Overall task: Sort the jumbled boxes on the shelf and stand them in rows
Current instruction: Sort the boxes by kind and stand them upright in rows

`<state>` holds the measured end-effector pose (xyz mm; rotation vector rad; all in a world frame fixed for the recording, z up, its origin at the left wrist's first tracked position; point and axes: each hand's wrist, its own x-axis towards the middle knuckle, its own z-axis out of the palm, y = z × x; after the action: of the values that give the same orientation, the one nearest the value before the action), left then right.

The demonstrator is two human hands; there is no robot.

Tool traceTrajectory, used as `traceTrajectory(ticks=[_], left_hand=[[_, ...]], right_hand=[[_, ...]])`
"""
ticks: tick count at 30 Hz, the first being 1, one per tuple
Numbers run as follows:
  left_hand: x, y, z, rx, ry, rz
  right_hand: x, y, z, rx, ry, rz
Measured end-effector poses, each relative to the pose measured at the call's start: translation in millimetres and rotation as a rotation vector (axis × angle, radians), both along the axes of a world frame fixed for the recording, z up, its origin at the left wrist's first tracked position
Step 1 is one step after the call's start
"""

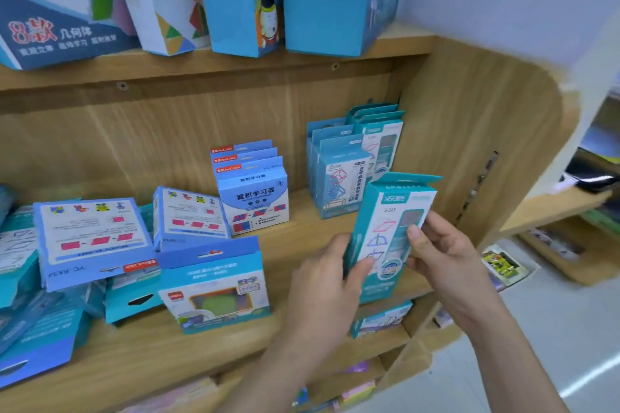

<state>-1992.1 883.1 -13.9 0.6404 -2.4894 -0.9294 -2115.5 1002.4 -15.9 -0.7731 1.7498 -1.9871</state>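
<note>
A person's left hand (330, 282) and right hand (443, 251) pinch the sides of a tall teal cardboard box (389, 238), held upright before a light wooden shelf (201, 355). Behind the box, 3 short rows of upright blue and teal cartons (335, 178) stand sorted. Left of it lies a jumbled heap of flat blue boxes (94, 238), so most of the work appears to remain.

Teal box (385, 235) upright, slightly tilted, above shelf (298, 214) front; standing boxes (252, 198) in rows behind; jumbled boxes (94, 238) left.
</note>
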Motion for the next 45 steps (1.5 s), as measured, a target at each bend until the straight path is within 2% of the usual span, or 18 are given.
traceTrajectory(ticks=[3,6,10,15,19,24,30,32,35,36,37,41,45], left_hand=[[-26,4,1,-0.02,0.054,0.054],[-61,2,-5,0.034,0.08,0.086],[-101,-2,-22,0.177,0.125,0.097],[-133,-2,-41,0.055,0.13,0.124],[-155,-3,-36,-0.127,0.071,0.136],[-167,-22,-24,-0.304,-0.177,0.198],[-173,-30,-16,-0.316,-0.213,0.234],[-167,-29,-12,-0.381,-0.164,0.298],[-149,-33,-8,-0.446,0.177,0.457],[-144,-36,-8,-0.444,0.234,0.508],[-141,-41,-7,-0.415,0.226,0.532],[-143,-52,-5,-0.328,0.001,0.461],[-151,-57,-8,-0.201,0.033,0.414]], right_hand=[[-11,-4,3,0.078,0.174,-0.135],[-21,-11,3,0.229,0.376,-0.146],[-48,-12,-13,0.379,0.471,-0.181],[-61,-10,-30,0.528,0.589,-0.125],[-72,-12,-29,0.524,0.6,-0.078],[-78,-28,-32,0.457,0.458,0.022],[-82,-45,-33,0.451,0.269,0.066],[-85,-49,-29,0.46,0.277,0.067],[-91,-55,-21,0.488,0.316,0.032],[-92,-58,-19,0.474,0.303,0.018],[-93,-62,-17,0.448,0.27,0.007],[-94,-78,-10,0.279,0.012,-0.023],[-99,-88,-5,0.065,-0.268,-0.067]])
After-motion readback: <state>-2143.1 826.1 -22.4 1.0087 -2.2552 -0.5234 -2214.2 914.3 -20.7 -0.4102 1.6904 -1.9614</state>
